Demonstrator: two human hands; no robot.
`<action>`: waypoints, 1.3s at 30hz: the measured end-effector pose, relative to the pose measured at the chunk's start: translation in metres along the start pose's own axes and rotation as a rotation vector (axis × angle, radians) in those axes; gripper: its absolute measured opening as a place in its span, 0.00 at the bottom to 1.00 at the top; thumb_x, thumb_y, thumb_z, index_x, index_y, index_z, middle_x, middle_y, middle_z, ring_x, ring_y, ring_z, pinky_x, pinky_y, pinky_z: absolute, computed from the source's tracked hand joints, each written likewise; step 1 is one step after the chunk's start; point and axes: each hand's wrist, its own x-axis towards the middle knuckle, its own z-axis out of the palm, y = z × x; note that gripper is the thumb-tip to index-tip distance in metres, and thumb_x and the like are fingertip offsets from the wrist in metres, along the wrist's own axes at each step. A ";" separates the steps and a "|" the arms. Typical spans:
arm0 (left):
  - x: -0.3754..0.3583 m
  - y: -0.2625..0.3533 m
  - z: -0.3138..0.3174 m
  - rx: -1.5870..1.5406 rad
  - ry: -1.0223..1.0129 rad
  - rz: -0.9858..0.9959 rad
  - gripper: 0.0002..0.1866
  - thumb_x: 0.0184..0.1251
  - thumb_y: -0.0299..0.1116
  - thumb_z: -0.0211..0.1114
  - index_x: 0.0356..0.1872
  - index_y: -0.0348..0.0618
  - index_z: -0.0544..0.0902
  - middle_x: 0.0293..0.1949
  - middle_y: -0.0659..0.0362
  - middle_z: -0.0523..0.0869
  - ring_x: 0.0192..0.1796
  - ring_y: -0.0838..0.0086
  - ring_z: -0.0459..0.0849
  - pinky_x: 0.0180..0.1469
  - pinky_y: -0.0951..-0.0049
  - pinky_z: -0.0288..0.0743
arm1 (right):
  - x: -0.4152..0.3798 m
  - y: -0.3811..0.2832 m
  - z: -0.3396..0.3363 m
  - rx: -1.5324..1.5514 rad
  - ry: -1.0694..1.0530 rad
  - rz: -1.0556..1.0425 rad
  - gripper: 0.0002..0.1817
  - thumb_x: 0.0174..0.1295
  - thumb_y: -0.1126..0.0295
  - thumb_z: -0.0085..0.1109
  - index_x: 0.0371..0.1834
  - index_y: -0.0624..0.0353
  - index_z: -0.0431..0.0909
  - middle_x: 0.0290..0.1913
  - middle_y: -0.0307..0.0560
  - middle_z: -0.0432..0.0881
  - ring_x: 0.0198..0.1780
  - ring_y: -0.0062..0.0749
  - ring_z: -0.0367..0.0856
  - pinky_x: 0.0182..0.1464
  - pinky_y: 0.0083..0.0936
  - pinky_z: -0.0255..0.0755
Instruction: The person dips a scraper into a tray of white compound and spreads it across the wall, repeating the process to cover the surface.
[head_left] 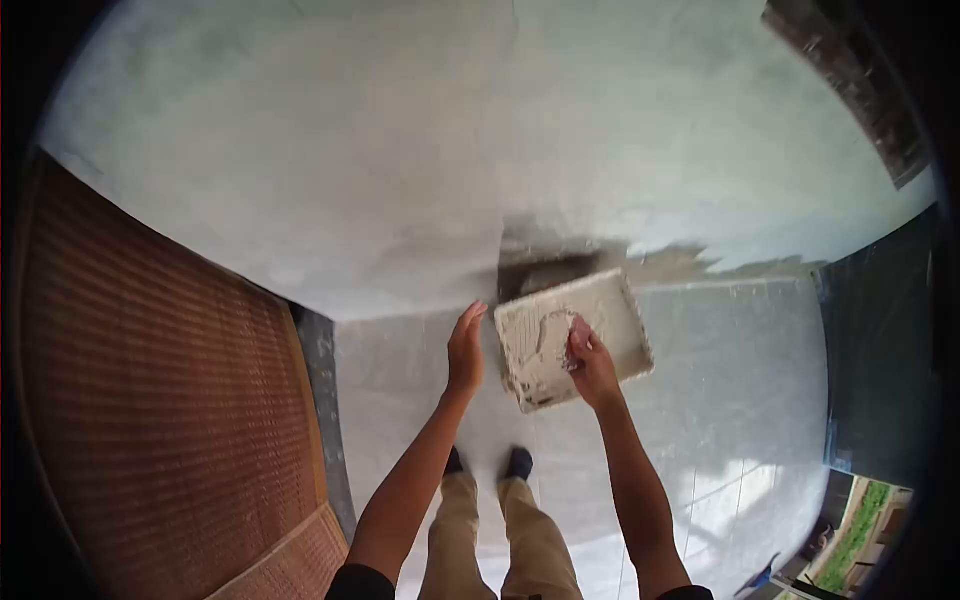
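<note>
A cream, paint-smeared paint tray (pixel 632 352) lies tilted in view near the foot of the wall, with a ribbed area on its left side. Over its middle, my right hand (pixel 594 370) grips a small pinkish pad (pixel 579 336) whose exact kind I cannot tell. The pad overlaps the tray's inner surface, with whitish smears around it. Just left of the tray is my left hand (pixel 466 352), fingers stretched out toward the wall and holding nothing.
A pale coated wall (pixel 400 160) rises ahead, with a dark bare patch (pixel 545 270) low down behind the tray. Grey tiled floor (pixel 740 370) runs below. A brown woven panel (pixel 170 360) stands left, a dark panel (pixel 885 340) right. My feet (pixel 518 462) are close below the tray.
</note>
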 end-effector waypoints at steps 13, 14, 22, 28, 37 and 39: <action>0.033 0.332 -0.096 -0.022 0.093 0.567 0.25 0.79 0.44 0.40 0.67 0.40 0.69 0.63 0.52 0.75 0.68 0.66 0.70 0.71 0.64 0.57 | -0.069 -0.169 0.270 -0.082 -0.234 -0.250 0.20 0.70 0.74 0.54 0.64 0.60 0.68 0.56 0.43 0.78 0.58 0.29 0.78 0.59 0.31 0.74; 0.031 0.355 -0.103 -0.057 0.131 0.611 0.22 0.78 0.35 0.41 0.65 0.36 0.70 0.61 0.50 0.77 0.65 0.64 0.74 0.69 0.66 0.62 | -0.075 -0.178 0.291 -0.083 -0.261 -0.273 0.20 0.69 0.75 0.55 0.64 0.59 0.69 0.55 0.42 0.79 0.56 0.27 0.78 0.57 0.29 0.74; 0.019 0.473 -0.174 -0.001 0.249 0.806 0.22 0.77 0.35 0.42 0.67 0.37 0.69 0.65 0.50 0.73 0.68 0.64 0.69 0.70 0.66 0.59 | -0.124 -0.227 0.427 -0.200 -0.435 -0.396 0.18 0.68 0.75 0.54 0.61 0.59 0.72 0.52 0.39 0.80 0.52 0.24 0.78 0.54 0.26 0.73; 0.034 0.503 -0.206 0.054 0.359 0.907 0.23 0.75 0.31 0.45 0.68 0.39 0.66 0.67 0.50 0.70 0.71 0.62 0.66 0.71 0.63 0.57 | -0.135 -0.230 0.506 -0.245 -0.512 -0.534 0.16 0.69 0.73 0.54 0.58 0.61 0.76 0.50 0.40 0.82 0.49 0.23 0.80 0.53 0.23 0.73; 0.065 0.525 -0.227 0.316 0.440 1.117 0.26 0.71 0.27 0.48 0.70 0.37 0.63 0.68 0.47 0.66 0.72 0.56 0.62 0.73 0.60 0.52 | -0.107 -0.227 0.575 -0.947 -0.220 -1.769 0.18 0.62 0.81 0.56 0.56 0.62 0.79 0.47 0.58 0.84 0.43 0.42 0.82 0.48 0.32 0.77; 0.070 0.524 -0.226 0.349 0.446 1.135 0.27 0.70 0.26 0.48 0.70 0.37 0.62 0.69 0.47 0.65 0.73 0.55 0.61 0.74 0.59 0.52 | -0.106 -0.222 0.582 -0.975 -0.197 -1.895 0.22 0.57 0.84 0.59 0.57 0.62 0.78 0.48 0.52 0.84 0.44 0.45 0.81 0.48 0.33 0.77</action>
